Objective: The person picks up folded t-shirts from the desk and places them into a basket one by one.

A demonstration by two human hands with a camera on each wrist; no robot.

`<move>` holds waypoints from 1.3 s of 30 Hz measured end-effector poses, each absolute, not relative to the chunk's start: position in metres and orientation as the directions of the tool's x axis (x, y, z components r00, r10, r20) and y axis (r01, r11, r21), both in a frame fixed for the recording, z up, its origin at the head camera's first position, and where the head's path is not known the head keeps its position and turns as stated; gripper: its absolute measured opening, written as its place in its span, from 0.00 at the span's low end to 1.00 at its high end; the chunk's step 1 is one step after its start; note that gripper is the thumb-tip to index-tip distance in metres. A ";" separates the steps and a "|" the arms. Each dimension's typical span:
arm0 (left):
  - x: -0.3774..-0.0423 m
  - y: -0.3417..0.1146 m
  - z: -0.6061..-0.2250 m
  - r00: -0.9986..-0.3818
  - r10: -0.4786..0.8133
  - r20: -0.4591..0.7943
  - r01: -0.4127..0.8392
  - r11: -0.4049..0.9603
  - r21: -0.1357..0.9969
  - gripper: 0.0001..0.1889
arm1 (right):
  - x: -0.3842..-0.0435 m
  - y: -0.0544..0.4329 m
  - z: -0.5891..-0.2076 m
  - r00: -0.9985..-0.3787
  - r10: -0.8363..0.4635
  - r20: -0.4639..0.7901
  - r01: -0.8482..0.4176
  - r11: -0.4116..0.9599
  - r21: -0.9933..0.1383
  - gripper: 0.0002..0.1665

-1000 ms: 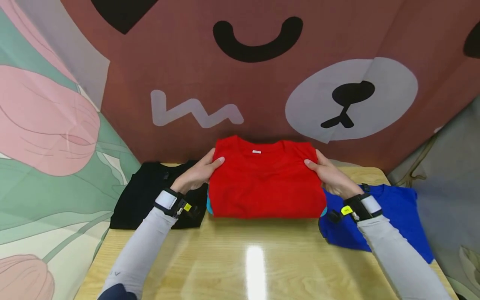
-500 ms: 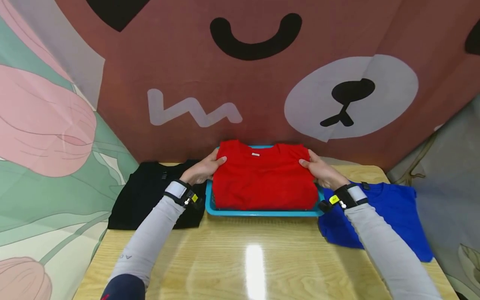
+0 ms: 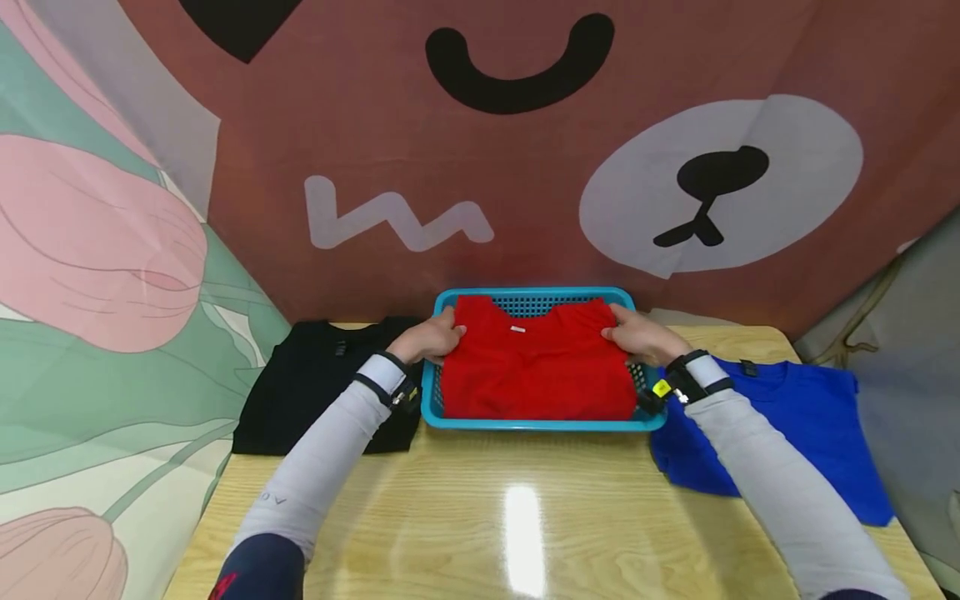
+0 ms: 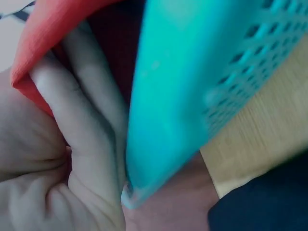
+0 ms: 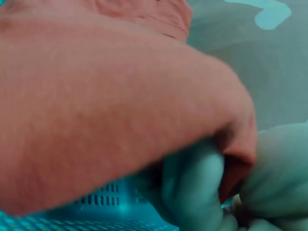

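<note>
In the head view a folded red T-shirt (image 3: pixel 536 371) lies within the rim of a light-blue perforated basket (image 3: pixel 543 425). Its neckline, with a small white label, points to the back. My left hand (image 3: pixel 427 338) pinches the shirt's left edge near the shoulder, and my right hand (image 3: pixel 643 336) pinches the right edge. Fingers tuck beneath the red cloth (image 4: pixel 62 24) in the left wrist view, right beside the basket wall (image 4: pixel 168 96). From the right wrist, the red fabric (image 5: pixel 120 106) drapes over my curled fingers above the basket's slotted side. The shirt's underside is hidden.
A folded black T-shirt (image 3: pixel 315 392) lies left of the basket, partly behind my left arm. To the right, a folded blue T-shirt (image 3: pixel 802 425) is partly covered by my right arm. The wooden table (image 3: pixel 450 517) meets a printed curtain (image 3: pixel 375 108) at the back.
Both hands have lowered the red T-shirt into the basket, whose rim and perforated back wall have come into view. The black and blue T-shirts stay put; the head view shifts slightly.
</note>
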State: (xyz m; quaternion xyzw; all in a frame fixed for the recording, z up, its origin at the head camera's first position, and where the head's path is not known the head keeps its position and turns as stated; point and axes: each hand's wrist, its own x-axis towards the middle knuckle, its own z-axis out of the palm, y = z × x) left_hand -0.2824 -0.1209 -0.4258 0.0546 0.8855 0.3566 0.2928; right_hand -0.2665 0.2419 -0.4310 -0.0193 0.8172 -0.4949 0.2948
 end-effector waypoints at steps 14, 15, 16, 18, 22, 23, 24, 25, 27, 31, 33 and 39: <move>-0.288 -0.096 -0.427 -0.856 0.193 -0.479 -0.041 0.899 0.436 0.36 | -0.271 0.233 -0.431 -0.821 -0.279 -0.498 0.209 0.665 -0.717 0.41; -0.287 -0.096 -0.427 -0.858 0.196 -0.475 -0.027 0.905 0.424 0.36 | -0.271 0.233 -0.430 -0.819 -0.280 -0.501 0.209 0.668 -0.715 0.41; -0.287 -0.096 -0.427 -0.858 0.198 -0.474 -0.020 0.909 0.417 0.36 | -0.271 0.232 -0.430 -0.817 -0.276 -0.506 0.215 0.668 -0.712 0.41; -0.285 -0.096 -0.427 -0.858 0.198 -0.474 -0.010 0.916 0.402 0.37 | -0.271 0.231 -0.430 -0.812 -0.279 -0.513 0.219 0.669 -0.710 0.41; -0.281 -0.092 -0.425 -0.860 0.180 -0.478 0.001 0.937 0.350 0.40 | -0.268 0.232 -0.427 -0.811 -0.274 -0.516 0.221 0.674 -0.705 0.36; -0.280 -0.090 -0.423 -0.865 0.173 -0.471 0.007 0.943 0.334 0.40 | -0.266 0.232 -0.425 -0.817 -0.270 -0.509 0.211 0.682 -0.700 0.35; -0.278 -0.088 -0.422 -0.872 0.171 -0.459 0.015 0.946 0.324 0.40 | -0.265 0.231 -0.423 -0.825 -0.261 -0.502 0.202 0.692 -0.693 0.33; -0.274 -0.087 -0.420 -0.880 0.175 -0.441 0.030 0.948 0.316 0.40 | -0.264 0.230 -0.420 -0.835 -0.249 -0.491 0.188 0.710 -0.679 0.31; -0.267 -0.083 -0.414 -0.904 0.194 -0.380 0.086 0.955 0.283 0.38 | -0.260 0.228 -0.414 -0.866 -0.230 -0.444 0.127 0.757 -0.640 0.31; -0.247 -0.075 -0.404 -0.910 0.299 -0.288 0.256 0.950 0.176 0.32 | -0.252 0.219 -0.403 -0.926 -0.230 -0.298 -0.039 0.846 -0.532 0.28; -0.237 -0.071 -0.401 -0.880 0.364 -0.305 0.338 0.931 0.137 0.26 | -0.247 0.214 -0.400 -0.925 -0.277 -0.260 -0.108 0.848 -0.519 0.23; -0.221 -0.065 -0.406 -0.746 0.432 -0.506 0.424 0.895 0.138 0.14 | -0.239 0.203 -0.416 -0.828 -0.372 -0.420 -0.055 0.798 -0.600 0.14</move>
